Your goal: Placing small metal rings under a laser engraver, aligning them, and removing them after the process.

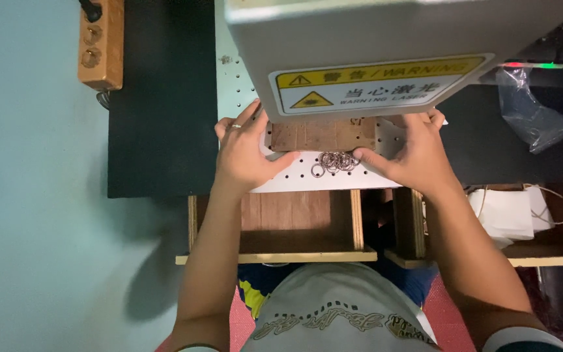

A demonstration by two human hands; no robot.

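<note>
Nearest the viewer, both forearms reach forward over a wooden frame toward a white perforated plate. On that plate, between the two thumbs, lies a small heap of metal rings, about as close to one thumb as to the other, touched by neither as far as can be told. Just beyond the rings sits a flat wooden block, its long axis running left to right, directly ahead of the hands. The left hand presses against the block's left end, fingers bent around it, thumb laid along its near edge; the right hand holds the right end likewise. Farthest, a grey machine head with a yellow warning label overhangs the block's far edge, hiding both sets of fingertips.
</note>
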